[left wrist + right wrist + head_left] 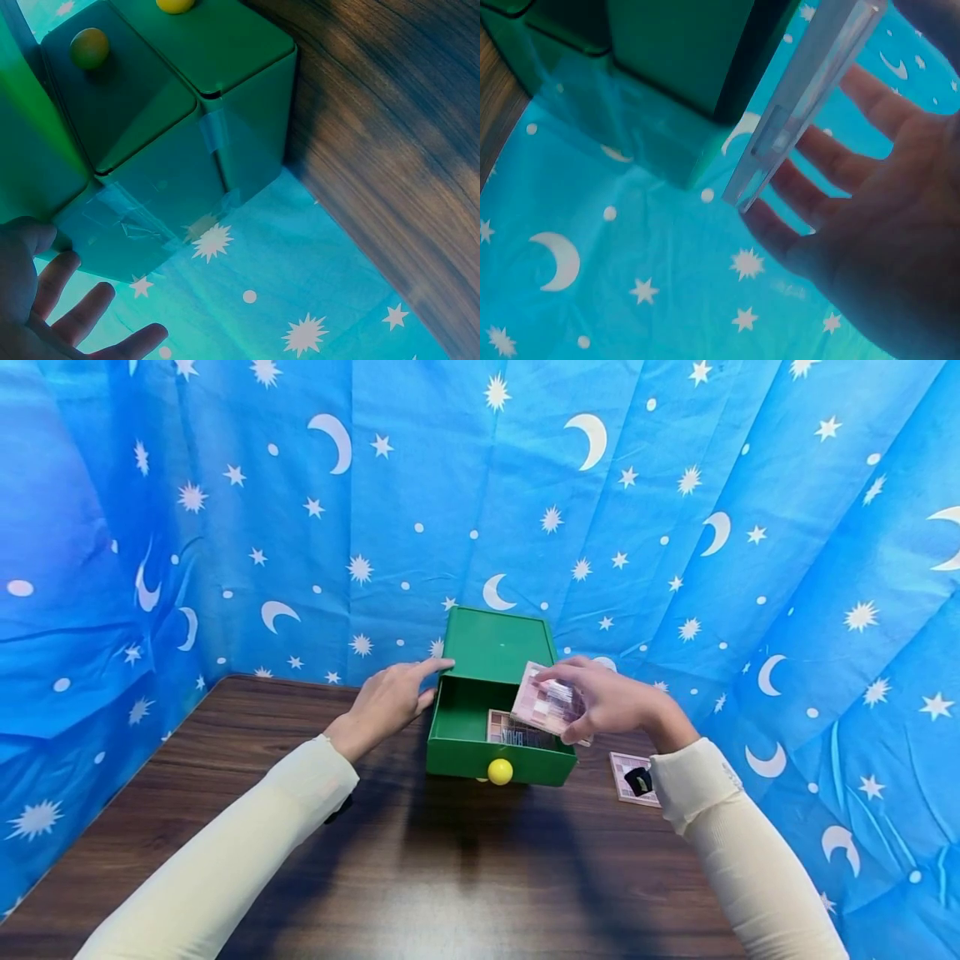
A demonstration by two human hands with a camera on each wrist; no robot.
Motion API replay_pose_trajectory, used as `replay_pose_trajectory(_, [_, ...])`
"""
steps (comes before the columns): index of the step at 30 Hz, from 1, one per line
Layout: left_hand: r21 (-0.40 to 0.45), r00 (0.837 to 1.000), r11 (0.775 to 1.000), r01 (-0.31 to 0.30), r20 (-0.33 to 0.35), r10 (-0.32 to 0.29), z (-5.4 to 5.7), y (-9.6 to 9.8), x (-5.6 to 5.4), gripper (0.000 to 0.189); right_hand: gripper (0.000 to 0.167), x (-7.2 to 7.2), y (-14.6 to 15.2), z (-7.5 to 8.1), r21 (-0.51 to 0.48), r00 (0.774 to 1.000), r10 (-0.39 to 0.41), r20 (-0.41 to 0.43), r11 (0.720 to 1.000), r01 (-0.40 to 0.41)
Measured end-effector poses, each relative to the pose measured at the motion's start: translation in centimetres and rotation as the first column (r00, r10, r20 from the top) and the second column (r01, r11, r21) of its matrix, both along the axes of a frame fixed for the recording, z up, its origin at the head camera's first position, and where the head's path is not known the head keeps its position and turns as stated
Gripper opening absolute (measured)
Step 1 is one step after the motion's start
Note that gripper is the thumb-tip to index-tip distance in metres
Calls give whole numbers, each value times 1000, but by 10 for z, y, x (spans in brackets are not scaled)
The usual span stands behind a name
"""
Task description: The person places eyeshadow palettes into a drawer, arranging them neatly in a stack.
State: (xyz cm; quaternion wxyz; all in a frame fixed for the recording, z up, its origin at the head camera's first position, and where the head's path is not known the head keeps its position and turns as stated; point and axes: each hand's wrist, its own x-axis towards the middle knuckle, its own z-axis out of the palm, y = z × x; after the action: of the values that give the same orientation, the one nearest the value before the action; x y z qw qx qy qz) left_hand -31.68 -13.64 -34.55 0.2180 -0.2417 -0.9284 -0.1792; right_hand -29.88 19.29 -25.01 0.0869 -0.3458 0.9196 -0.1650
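In the head view, my right hand (611,697) grips an eyeshadow palette (543,702) with a clear lid, tilted over the right side of the pulled-out green drawer (465,752). The right wrist view shows the palette (806,105) edge-on against the fingers. Inside the drawer lies another eyeshadow palette (517,731), partly behind the front wall. My left hand (386,702) is at the left side of the green drawer box (498,643), its index finger reaching the top edge. Seen from the left wrist, the fingers of the left hand (56,300) are spread beside the box.
A third palette (626,777) lies on the wooden table (480,877) right of the box, partly covered by the right wrist's band. A yellow knob (500,771) sticks out from the drawer front. Blue curtain (420,485) with moons and stars hangs close behind and at both sides.
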Motion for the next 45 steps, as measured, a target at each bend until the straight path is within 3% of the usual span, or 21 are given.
replay_pose_trajectory(6, [3, 1000, 1000, -8, 16, 8, 1, 0, -1, 51, 85, -1, -18, -1, 7, 997, 62, 46, 998, -62])
replay_pose_trajectory(13, [-1, 1000, 1000, 1, 3, -1, 0, 0, 0, 52, 84, -2, -20, -4, 52, 995, 70, 70, 996, -73])
replay_pose_trajectory(19, [0, 1000, 1000, 0, 2, 0, 0, 0, 0, 52, 66, -5, 5, -10, 0, 994, -105, 34, 995, 105])
replay_pose_trajectory(26, [5, 1000, 1000, -10, 18, 10, 1, 0, -1, 51, 57, -17, 43, -41, -41, 956, -292, -32, 956, 291])
replay_pose_trajectory(32, [16, 1000, 1000, -5, 15, 5, -1, 0, -1, 51, 56, -30, 71, -82, 28, 883, -468, -36, 883, 469])
replay_pose_trajectory(37, [22, 1000, 1000, -10, 12, 10, -1, 0, -1, 49, 62, -40, 87, -120, 64, 794, -607, -24, 792, 607])
replay_pose_trajectory(42, [36, 999, 999, -16, 29, 15, -1, 1, -1, 49, 73, -44, 96, -150, 156, 723, -691, 1, 714, 682])
replay_pose_trajectory(45, [43, 999, 999, -11, 41, 9, 0, 2, 0, 48, 79, -44, 100, -164, 197, 668, -742, 50, 663, 722])
